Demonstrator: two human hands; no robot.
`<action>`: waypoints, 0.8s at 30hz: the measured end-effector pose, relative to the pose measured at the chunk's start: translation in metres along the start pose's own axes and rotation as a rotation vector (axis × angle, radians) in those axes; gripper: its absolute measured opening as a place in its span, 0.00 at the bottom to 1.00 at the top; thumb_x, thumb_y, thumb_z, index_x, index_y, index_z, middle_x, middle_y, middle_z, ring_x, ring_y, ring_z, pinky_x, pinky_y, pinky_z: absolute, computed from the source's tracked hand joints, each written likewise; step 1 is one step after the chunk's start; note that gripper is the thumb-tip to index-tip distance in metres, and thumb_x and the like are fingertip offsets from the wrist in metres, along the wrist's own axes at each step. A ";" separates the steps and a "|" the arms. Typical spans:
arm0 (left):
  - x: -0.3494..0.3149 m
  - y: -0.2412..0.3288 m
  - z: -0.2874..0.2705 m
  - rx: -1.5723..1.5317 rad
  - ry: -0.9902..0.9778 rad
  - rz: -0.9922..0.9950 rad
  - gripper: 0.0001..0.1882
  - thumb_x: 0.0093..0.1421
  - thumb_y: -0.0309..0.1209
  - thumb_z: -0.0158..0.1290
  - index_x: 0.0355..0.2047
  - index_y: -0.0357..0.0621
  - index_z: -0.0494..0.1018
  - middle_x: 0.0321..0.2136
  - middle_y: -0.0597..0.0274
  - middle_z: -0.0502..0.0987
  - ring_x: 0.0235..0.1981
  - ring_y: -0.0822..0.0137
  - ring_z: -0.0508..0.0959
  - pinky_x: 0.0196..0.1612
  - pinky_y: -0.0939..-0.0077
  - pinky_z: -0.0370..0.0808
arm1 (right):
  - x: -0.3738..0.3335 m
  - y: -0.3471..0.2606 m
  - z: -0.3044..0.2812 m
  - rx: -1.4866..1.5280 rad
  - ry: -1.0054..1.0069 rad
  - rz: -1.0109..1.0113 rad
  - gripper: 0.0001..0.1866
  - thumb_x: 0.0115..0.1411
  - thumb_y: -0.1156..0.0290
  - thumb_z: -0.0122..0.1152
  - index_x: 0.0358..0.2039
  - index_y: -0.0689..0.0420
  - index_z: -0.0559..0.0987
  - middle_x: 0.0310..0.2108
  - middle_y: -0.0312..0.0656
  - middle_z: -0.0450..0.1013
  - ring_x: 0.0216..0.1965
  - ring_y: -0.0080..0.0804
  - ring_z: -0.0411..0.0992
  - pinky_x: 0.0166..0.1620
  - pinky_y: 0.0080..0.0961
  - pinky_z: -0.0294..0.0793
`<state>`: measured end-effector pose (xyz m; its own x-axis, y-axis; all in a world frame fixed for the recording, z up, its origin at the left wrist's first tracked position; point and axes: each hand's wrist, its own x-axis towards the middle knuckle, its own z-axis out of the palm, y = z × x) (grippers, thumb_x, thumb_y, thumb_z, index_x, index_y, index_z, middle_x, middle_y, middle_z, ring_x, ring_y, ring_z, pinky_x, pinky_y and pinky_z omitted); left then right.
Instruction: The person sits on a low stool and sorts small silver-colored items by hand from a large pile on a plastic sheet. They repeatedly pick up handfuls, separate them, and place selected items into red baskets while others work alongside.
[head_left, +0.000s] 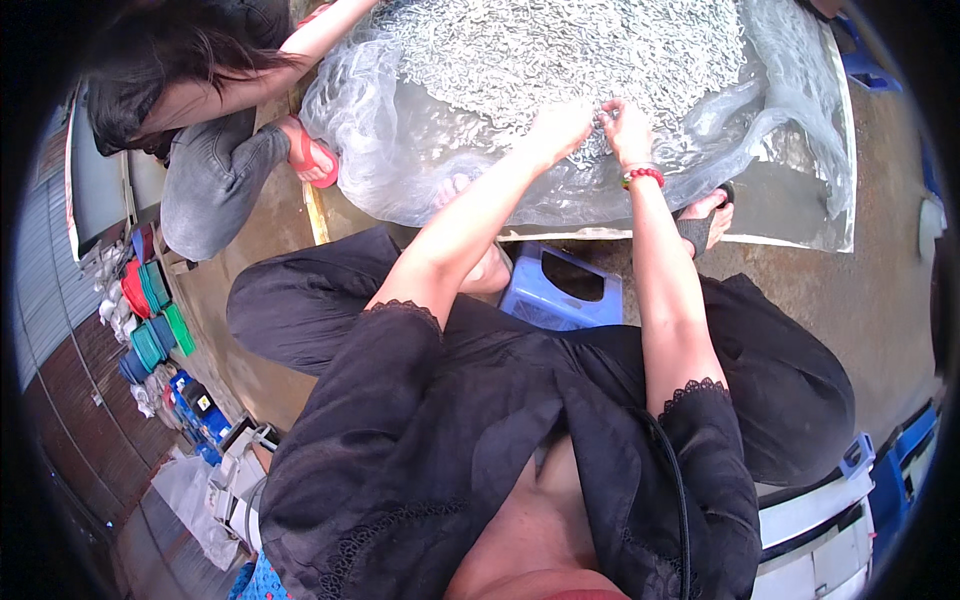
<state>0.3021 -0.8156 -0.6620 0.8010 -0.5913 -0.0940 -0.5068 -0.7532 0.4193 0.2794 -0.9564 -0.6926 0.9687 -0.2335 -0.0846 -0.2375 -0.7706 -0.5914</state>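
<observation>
A broad layer of small silvery slivers (570,55), which look like tiny fish, is spread over a fine pale net (355,140) on a low flat board (790,215). Over the near edge of this layer, my left hand (565,130) and my right hand (629,132) are close together, with fingers drawn in. A small dark-silver bit shows at the right fingertips, too small to name. What the left fingers hold, if anything, is hidden. Red beads (643,177) circle my right wrist.
A blue plastic stool (565,290) stands between my legs, by the board's near edge. At the left another person (200,105) crouches, an arm reaching toward the layer; a red sandal (316,160) is on their foot. Stacked colourful tubs (150,300) are further left.
</observation>
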 end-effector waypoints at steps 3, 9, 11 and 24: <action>-0.006 -0.016 -0.013 -0.122 0.043 -0.125 0.10 0.53 0.34 0.47 0.28 0.39 0.70 0.20 0.55 0.71 0.26 0.57 0.74 0.29 0.66 0.70 | 0.009 0.003 0.004 0.154 -0.162 0.131 0.13 0.42 0.68 0.64 0.31 0.54 0.77 0.27 0.42 0.75 0.27 0.34 0.72 0.33 0.30 0.70; -0.007 -0.036 -0.066 -1.427 -0.080 -0.453 0.10 0.53 0.36 0.47 0.27 0.41 0.69 0.21 0.65 0.70 0.16 0.82 0.57 0.13 0.91 0.52 | 0.011 0.008 -0.035 1.169 -0.463 0.400 0.10 0.49 0.73 0.63 0.32 0.60 0.74 0.18 0.28 0.66 0.15 0.11 0.58 0.13 0.08 0.51; 0.000 -0.028 -0.071 -1.700 -0.127 -0.412 0.09 0.53 0.34 0.47 0.26 0.41 0.68 0.19 0.66 0.67 0.15 0.81 0.58 0.13 0.90 0.52 | 0.011 0.004 -0.050 1.098 -0.467 0.410 0.10 0.48 0.72 0.63 0.32 0.60 0.75 0.19 0.28 0.67 0.14 0.11 0.58 0.13 0.08 0.51; 0.013 -0.014 -0.011 0.082 0.092 -0.094 0.14 0.53 0.39 0.51 0.28 0.38 0.68 0.21 0.50 0.74 0.28 0.52 0.76 0.33 0.59 0.71 | 0.008 0.025 -0.046 1.024 -0.270 0.488 0.12 0.48 0.72 0.63 0.34 0.62 0.76 0.15 0.32 0.69 0.15 0.16 0.63 0.21 0.10 0.60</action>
<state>0.3232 -0.8093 -0.6588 0.8700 -0.4910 -0.0441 -0.4497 -0.8271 0.3372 0.2776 -1.0047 -0.6713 0.8039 -0.1445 -0.5769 -0.5387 0.2340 -0.8094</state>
